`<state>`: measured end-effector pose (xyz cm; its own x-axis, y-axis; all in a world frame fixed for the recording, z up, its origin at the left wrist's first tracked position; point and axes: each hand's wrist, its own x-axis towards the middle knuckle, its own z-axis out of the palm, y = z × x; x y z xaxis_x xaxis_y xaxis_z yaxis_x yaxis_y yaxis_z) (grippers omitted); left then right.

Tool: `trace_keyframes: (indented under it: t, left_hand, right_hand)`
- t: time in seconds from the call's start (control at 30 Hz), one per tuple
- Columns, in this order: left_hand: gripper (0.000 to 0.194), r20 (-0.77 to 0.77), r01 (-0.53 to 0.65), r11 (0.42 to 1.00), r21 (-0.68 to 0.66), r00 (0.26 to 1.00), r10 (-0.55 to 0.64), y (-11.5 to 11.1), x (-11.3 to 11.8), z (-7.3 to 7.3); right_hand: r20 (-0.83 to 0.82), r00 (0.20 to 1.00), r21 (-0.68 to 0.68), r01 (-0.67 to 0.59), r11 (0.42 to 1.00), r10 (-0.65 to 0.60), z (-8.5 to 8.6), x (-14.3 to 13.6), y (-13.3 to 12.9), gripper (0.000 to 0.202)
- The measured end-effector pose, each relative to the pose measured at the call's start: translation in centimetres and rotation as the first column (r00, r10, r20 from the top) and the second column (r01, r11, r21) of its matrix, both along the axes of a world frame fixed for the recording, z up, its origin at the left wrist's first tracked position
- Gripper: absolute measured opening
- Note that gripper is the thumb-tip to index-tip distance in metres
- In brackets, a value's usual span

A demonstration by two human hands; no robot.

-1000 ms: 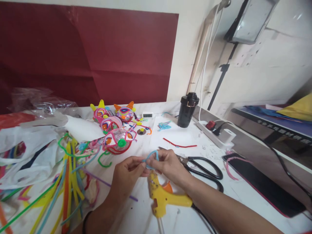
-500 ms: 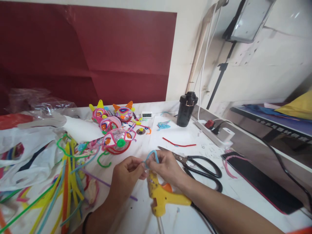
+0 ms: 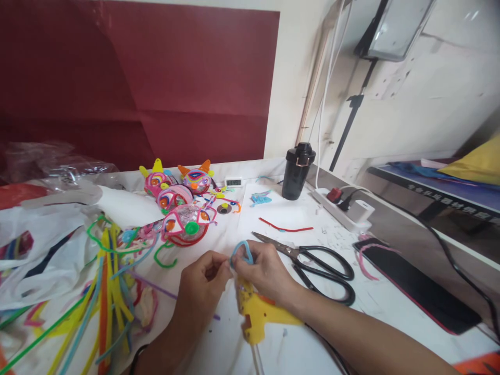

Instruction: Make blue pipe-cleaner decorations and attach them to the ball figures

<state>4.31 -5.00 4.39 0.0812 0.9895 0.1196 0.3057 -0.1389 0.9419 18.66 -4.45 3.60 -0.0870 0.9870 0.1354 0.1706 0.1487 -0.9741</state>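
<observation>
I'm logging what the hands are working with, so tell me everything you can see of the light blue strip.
The light blue strip is thin and soft-looking, perhaps a pipe cleaner, bent into a rounded loop that rises above the fingers. The right hand holds it at its lower right; the left hand appears to pinch it at its lower left. Fingers cover its lower part, so its ends cannot be made out. In the picture it sits just above the yellow glue gun.
</observation>
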Motion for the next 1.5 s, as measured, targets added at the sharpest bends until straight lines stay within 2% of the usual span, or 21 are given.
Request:
trace_keyframes:
  t: [0.17,0.3,0.4,0.5,0.6,1.0,1.3,1.5]
  left_hand:
    - [0.021,0.187,0.147,0.984,-0.098,0.974,-0.126,0.4,-0.4,0.8]
    - [0.017,0.295,0.161,0.969,-0.187,0.95,-0.101,0.6,-0.4,1.3]
    - [0.021,0.357,0.211,0.953,-0.215,0.926,-0.124,0.8,-0.5,1.5]
    - [0.025,0.402,0.271,0.937,-0.219,0.9,-0.166,1.0,-0.6,1.3]
    - [0.023,0.44,0.283,0.93,-0.236,0.884,-0.157,1.2,-0.7,0.9]
    - [0.03,0.457,0.215,0.922,-0.32,0.888,-0.048,1.0,-0.1,0.8]
    - [0.028,0.51,0.263,0.921,-0.289,0.856,-0.084,1.3,-0.1,0.0]
    - [0.027,0.534,0.321,0.884,-0.341,0.84,-0.099,1.2,-0.2,-0.1]
  right_hand:
    - [-0.077,0.994,0.015,-0.079,0.997,0.08,1.1,0.8,0.3,0.012]
    - [-0.072,0.99,0.022,-0.118,0.993,0.119,1.6,1.2,0.5,0.013]
    - [-0.089,0.987,0.016,-0.133,0.991,0.134,1.8,1.3,0.5,0.014]
    - [-0.1,0.985,0.024,-0.138,0.99,0.14,1.9,1.4,0.4,0.015]
    - [-0.082,0.985,0.007,-0.155,0.988,0.155,2.0,1.4,0.4,0.015]
    - [-0.097,0.973,-0.019,-0.212,0.977,0.21,1.5,1.2,0.2,0.014]
    - [-0.129,0.952,-0.08,-0.288,0.954,0.277,2.1,1.4,0.1,0.022]
    - [-0.166,0.929,-0.146,-0.354,0.924,0.33,2.2,1.9,0.4,0.029]
